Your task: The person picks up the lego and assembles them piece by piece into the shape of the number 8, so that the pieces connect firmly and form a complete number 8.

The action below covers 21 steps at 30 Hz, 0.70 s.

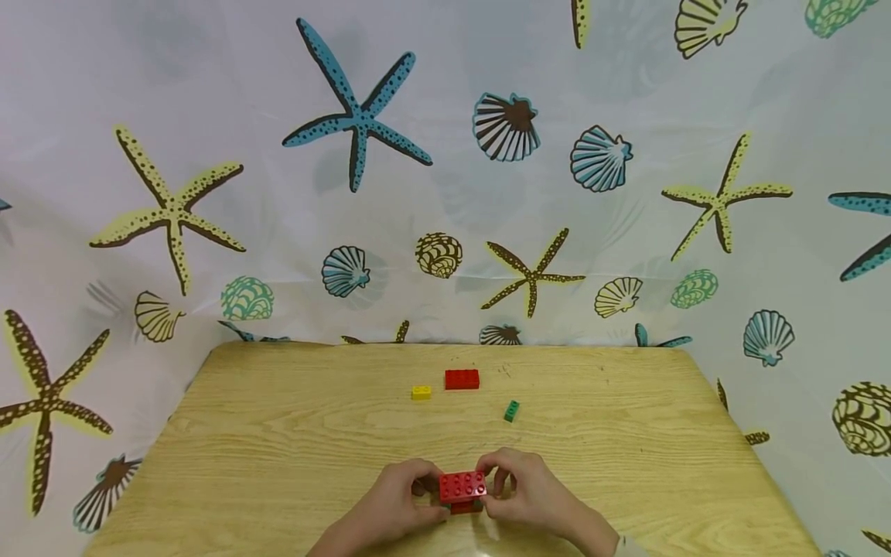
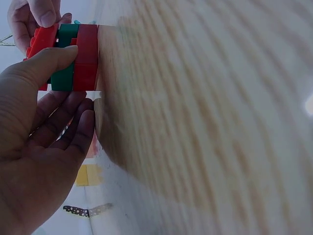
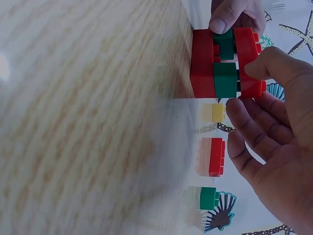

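Both hands clasp a small block stack point(image 1: 462, 492) at the table's point(image 1: 278, 464) near edge.

Left hand point(image 1: 397, 507) and right hand point(image 1: 525, 491) pinch the stack from either side, thumbs on its red top plate, green blocks sandwiched above a red base. Beyond the stack lie a yellow block point(image 1: 421, 392), a red block point(image 1: 462, 379) and a green block point(image 1: 511, 411). Pressing straight down with even force on both ends should seat the studs squarely.
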Motion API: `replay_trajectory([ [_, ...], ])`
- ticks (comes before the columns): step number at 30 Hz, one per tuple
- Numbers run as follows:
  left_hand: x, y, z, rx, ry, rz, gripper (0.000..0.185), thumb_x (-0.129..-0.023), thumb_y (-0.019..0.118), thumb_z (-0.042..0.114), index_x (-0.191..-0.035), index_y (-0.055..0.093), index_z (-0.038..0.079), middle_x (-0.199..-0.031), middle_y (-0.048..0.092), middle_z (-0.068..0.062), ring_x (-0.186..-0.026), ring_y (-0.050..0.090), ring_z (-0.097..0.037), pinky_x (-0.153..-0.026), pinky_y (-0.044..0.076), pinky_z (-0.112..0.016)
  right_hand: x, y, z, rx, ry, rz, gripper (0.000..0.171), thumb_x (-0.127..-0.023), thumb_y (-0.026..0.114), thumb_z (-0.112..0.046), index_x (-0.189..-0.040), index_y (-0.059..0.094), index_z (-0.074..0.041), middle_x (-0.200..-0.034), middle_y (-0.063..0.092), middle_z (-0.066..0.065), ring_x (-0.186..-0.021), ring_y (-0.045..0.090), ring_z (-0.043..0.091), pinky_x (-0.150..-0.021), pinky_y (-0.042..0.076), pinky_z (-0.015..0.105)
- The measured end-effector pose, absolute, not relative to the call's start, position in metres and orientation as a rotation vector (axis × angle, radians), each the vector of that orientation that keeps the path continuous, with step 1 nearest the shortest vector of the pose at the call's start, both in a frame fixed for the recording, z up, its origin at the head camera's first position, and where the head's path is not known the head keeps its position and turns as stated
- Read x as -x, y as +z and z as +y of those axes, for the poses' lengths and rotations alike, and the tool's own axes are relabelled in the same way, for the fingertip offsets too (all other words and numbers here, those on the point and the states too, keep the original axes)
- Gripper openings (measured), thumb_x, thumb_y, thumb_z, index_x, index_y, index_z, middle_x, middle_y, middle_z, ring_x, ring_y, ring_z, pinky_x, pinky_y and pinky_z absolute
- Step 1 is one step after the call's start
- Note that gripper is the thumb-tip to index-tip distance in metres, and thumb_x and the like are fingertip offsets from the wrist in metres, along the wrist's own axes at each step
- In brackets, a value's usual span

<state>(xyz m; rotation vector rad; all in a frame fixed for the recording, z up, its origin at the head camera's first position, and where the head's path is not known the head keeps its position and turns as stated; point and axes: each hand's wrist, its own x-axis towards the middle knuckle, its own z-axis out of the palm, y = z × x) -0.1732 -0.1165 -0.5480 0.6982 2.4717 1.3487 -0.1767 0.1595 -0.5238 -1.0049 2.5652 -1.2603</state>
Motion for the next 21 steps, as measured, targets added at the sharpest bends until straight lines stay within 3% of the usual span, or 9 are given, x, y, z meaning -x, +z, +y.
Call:
replay_trajectory([
  [21,0.174,-0.544,-0.116,-0.688,1.324,2.453,0.025,-0.087,0.088,0.032,-0.106,0.074,0.022,-0.102,0.073,0.008,-0.094,0.067,-0.009,-0.081,0.054,-0.023,0.1792,-0.5184,0.1599,0.919,-1.199,2.534,0.026,-0.09,0.078,-0.014,-0.115,0.071,-0.014,-0.102,0.073,0.0,-0.077,0.061,-0.001,-0.067,0.051,0.018],
])
